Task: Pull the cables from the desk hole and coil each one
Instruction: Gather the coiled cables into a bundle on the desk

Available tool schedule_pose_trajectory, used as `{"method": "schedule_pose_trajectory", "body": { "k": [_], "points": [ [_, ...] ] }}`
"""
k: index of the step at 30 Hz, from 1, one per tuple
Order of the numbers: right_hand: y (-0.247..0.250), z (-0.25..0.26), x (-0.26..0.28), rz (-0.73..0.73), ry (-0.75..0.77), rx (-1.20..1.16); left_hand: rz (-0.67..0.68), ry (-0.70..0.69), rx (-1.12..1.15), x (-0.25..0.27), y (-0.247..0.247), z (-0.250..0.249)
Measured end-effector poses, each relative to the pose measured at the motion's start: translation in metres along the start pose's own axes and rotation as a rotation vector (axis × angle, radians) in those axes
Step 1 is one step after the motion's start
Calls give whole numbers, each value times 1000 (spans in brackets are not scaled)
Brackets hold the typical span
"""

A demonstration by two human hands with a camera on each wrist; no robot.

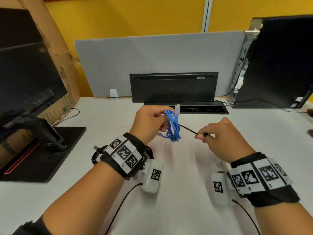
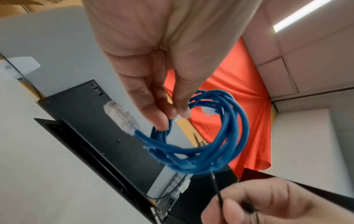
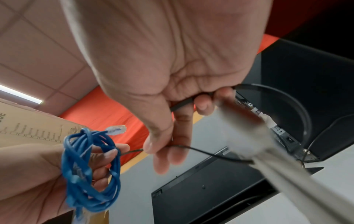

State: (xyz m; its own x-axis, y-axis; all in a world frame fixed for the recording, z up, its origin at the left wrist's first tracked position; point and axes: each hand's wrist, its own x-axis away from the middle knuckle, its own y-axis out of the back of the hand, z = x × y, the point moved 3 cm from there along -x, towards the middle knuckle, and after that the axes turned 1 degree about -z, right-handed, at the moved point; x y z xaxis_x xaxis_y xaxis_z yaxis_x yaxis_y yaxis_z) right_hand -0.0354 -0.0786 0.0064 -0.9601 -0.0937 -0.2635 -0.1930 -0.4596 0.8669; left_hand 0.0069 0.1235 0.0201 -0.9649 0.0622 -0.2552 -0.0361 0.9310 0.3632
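A blue network cable (image 1: 173,128), wound into a coil with a clear plug (image 1: 177,109) sticking up, hangs over the white desk (image 1: 177,167) in front of the desk hole (image 1: 186,110). My left hand (image 1: 162,122) pinches the coil (image 2: 243,128) at its top between thumb and fingers (image 2: 162,119). A thin black tie (image 1: 188,129) runs from the coil to my right hand (image 1: 201,135), which pinches it. In the right wrist view the tie (image 3: 184,103) passes through the curled fingers of that hand, with the coil (image 3: 86,166) at lower left.
The hole's black lid (image 1: 173,87) stands open against a grey partition (image 1: 152,61). A coiled black cable (image 1: 95,155) lies under my left wrist. A monitor (image 1: 25,78) and cardboard box (image 1: 64,82) stand left, a computer tower (image 1: 279,65) right.
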Motion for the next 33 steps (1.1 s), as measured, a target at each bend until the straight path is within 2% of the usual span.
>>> {"method": "schedule_pose_trajectory", "body": {
  "k": [2,8,15,21,25,27,29,33],
  "points": [
    [4,1,2,1,10,1,-3,-15,34,3,-2,-7],
    [19,18,2,-24,67,-15,110,-102,45,13,-21,-29],
    [31,23,2,-53,52,-87,13,-104,214,24,-37,-40],
    [26,20,4,-56,49,-192,-78,-16,352,33,-42,-34],
    [24,18,3,-90,54,-248,-164,200,589,35,-41,-24],
    [26,21,5,-132,68,-325,-135,295,782,39,-45,-22],
    [28,23,6,-155,79,-349,-62,300,846,42,-48,-23],
    [23,22,7,-112,63,-375,-78,202,648,48,-51,-23]
  ]
}}
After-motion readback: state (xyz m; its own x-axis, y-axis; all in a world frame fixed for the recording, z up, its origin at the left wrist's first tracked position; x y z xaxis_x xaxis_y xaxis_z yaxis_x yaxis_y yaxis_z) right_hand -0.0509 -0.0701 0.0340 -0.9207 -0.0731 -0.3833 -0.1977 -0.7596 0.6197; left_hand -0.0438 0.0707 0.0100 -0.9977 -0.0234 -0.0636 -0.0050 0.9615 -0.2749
